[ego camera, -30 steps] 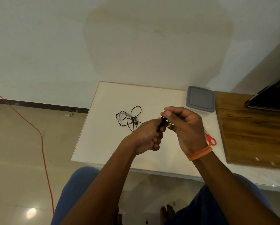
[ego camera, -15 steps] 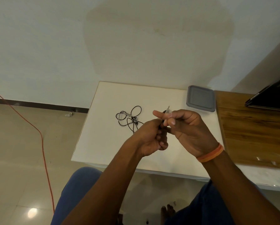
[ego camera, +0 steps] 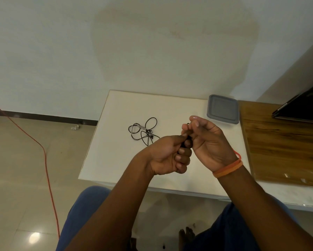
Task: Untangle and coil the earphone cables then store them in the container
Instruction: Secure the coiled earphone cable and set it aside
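An orange cord (ego camera: 43,151) trails across the floor left of the white worktop (ego camera: 115,160), whose left and near edges lie bare. A tangled black earphone cable (ego camera: 144,132) sits loose near the worktop's middle, loops splayed, a small inline remote showing. Above the near edge, the left hand (ego camera: 167,156) curls around a small black bundled cable (ego camera: 186,144), while the right hand (ego camera: 206,142), wearing an orange wristband (ego camera: 228,168), pinches its upper end between fingertips. A grey lidded container (ego camera: 222,109) rests at the far right corner, beside a wooden board (ego camera: 282,142).
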`<state>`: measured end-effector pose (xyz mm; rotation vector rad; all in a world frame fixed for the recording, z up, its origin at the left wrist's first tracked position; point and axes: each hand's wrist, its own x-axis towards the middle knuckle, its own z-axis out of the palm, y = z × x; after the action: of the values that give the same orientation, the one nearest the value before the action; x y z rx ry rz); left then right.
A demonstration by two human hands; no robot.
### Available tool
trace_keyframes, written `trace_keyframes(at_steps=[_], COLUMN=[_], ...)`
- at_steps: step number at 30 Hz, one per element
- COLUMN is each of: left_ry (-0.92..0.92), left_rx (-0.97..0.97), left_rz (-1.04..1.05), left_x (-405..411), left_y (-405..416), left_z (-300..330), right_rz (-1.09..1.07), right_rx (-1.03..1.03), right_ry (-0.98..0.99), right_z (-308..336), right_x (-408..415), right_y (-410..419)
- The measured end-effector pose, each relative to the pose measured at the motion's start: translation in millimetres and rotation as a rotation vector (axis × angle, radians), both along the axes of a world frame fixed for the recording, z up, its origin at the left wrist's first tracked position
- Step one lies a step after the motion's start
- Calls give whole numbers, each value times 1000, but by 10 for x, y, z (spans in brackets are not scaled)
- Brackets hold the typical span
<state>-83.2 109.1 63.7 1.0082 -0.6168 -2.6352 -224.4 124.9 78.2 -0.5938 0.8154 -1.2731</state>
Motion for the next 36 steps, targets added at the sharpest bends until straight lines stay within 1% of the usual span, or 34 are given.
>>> trace_keyframes(at_steps=[3,7,9,10,11,13,14,16,17,18,19,20,22,23,25,26,27,30,31,33,34,36], left_ry=[91,125,110,61,-40,-325,-494,-841,-993,-1120,-1225,-1288,-1301,-1349,-1396,-1373,-1321,-998,-835,-453,-303,-110], left_rx=[89,158,112,38,-74,-386,-594,-1110,-1304,-1407,-1467,-1509,-1591,-1661,-1732,-1684,-1566,-1210,-1047,-621,-434,-208], left_rz=[19,51,63,58,58,50,25,-60,-89,-105,-108,-87,-123,-135,-106,-87,-43,39,63,167,189,208], left_x=[23,67,85,88,77,5,-35,-116,-144,-173,-188,-193,-196,-204,-231,-260,-281,-284,-263,-203,-171,-130], left_y=[22,29,16,10,8,43,75,162,205,249,286,316,386,403,410,413,407,332,300,244,226,208], left_z=[-6,-32,10,47,83,145,147,89,62,29,12,1,29,-16,-108,-87,-81,-58,-32,19,32,-1], right_rz=[6,27,27,21,16,7,0,-16,-17,-15,-13,-15,-25,-34,-46,-51,-53,-50,-51,-52,-49,-40], right_rx=[30,15,0,1,4,13,15,19,20,25,30,41,61,68,83,89,93,128,137,118,99,77], right_ry=[2,9,31,42,55,89,95,63,47,34,21,4,-33,-48,-47,-27,-1,41,38,45,43,14], right_z=[-10,15,25,32,26,17,21,22,28,38,39,46,47,38,37,35,21,16,0,8,13,3], right_x=[-27,-53,-48,-44,-41,-24,-7,17,21,21,14,6,-11,-19,-19,-14,-11,-9,-24,-40,-43,-47], right_y=[-20,-9,-4,-2,-5,-16,-19,-29,-32,-32,-32,-29,-27,-27,-21,-12,-9,5,-1,-10,-13,-27])
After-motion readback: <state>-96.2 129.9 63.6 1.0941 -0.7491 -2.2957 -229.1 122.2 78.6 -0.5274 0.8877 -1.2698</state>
